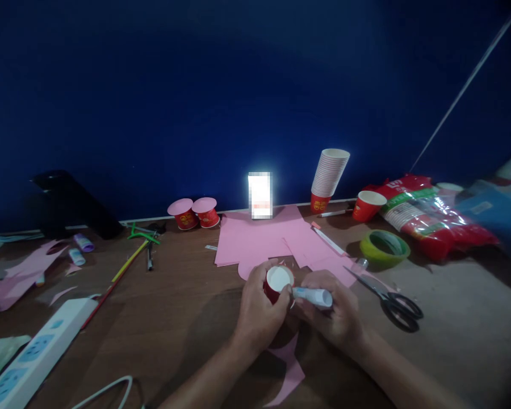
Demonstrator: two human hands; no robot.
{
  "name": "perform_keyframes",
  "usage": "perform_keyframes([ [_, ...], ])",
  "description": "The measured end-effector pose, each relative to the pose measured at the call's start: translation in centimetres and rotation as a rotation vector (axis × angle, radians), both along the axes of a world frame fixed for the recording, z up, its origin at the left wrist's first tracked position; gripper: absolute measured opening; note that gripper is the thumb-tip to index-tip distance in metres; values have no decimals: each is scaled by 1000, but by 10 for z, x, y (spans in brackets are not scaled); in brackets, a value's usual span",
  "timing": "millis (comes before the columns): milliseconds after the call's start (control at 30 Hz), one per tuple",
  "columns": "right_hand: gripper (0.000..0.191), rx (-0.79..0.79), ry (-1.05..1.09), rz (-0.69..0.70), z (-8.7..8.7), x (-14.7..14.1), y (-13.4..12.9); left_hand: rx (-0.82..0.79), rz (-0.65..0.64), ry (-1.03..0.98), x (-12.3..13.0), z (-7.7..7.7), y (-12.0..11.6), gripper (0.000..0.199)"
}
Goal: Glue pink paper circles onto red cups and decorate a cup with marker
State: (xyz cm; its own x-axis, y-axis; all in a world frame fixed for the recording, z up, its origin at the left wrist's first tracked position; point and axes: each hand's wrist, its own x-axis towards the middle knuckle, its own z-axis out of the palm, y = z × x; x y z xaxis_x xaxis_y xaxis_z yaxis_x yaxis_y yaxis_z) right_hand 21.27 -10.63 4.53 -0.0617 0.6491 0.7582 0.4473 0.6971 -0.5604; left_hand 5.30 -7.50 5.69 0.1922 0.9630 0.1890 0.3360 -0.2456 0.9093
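Observation:
My left hand (259, 312) is wrapped round a red paper cup (280, 278), whose pale round end faces up toward me. In my right hand (338, 309) is a white and light-blue glue stick (313, 296), its tip against or very near the cup's rim. Which of the two, I cannot tell. Pink paper sheets (255, 238) lie just beyond my hands, and a cut pink scrap (292, 372) lies below them. To the right of my right hand rest scissors with black handles (402, 311).
Two red cups topped with pink discs (191, 207) stand at the back, left of a glowing screen (260, 196). A tall cup stack (330, 176), a single cup (368, 205), green tape (384, 248) and red packaging (438, 216) occupy the right. A white power strip (42, 346) lies left.

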Motion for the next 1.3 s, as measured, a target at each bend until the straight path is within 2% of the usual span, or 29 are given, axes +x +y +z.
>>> perform_keyframes([
  [167,29,-21,14,18,2,0,0,20,3,2,1,-1,0,39],
  [267,26,-43,23,-31,2,-1,0,24,2,3,1,-1,0,39],
  [533,7,-334,335,-197,16,4,4,30,-3,-31,1,-3,0,39],
  [600,8,-374,256,-256,20,11,11,23,-5,-59,0,-4,-1,39],
  [700,12,-415,26,-381,21,27,24,1,-16,-99,-1,-6,-2,40],
  [933,16,-534,-168,-574,4,59,45,-37,-49,-130,-2,-9,-1,42],
  [1167,2,-546,-375,-653,-5,64,48,-46,-68,-158,-1,-8,-2,41],
  [1300,8,-540,-463,-672,-5,67,47,-63,-65,-173,-3,-9,-1,41],
])
